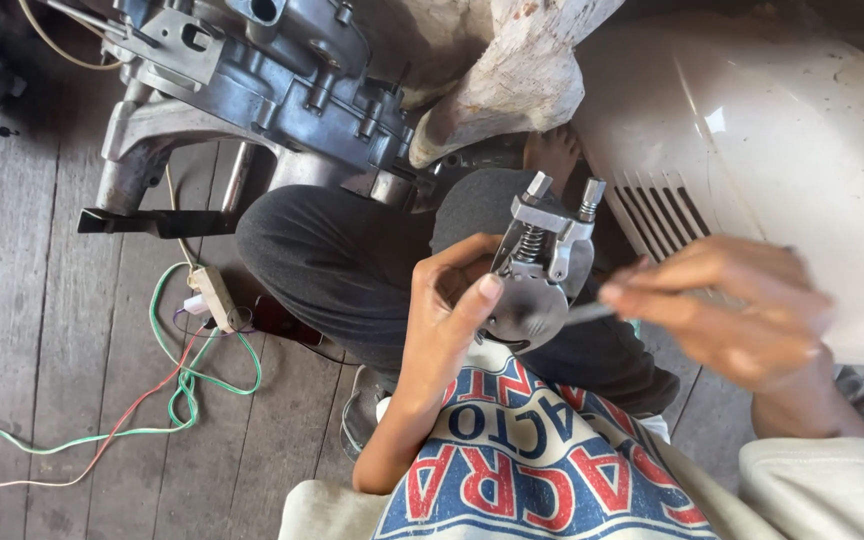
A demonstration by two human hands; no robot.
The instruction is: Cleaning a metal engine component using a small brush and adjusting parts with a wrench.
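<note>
At the centre of the frame your left hand (449, 305) is clenched around a small silver metal mechanical part with a round face, a coil spring and two hex-headed bolts (540, 268), thumb pressed on its rim; from the right, your right hand (727, 320), blurred, pinches a thin silver metal tool (592, 311) whose tip touches the part's round face; both sit above your dark-trousered knees (352, 260); at lower left, green and red wires (177, 385) trail over the grey wooden plank floor (22, 300); in the upper left lies a grey cast-metal engine casing (252, 80); in the upper right curves a cream-white scooter body panel with louvre slots (782, 140).
</note>
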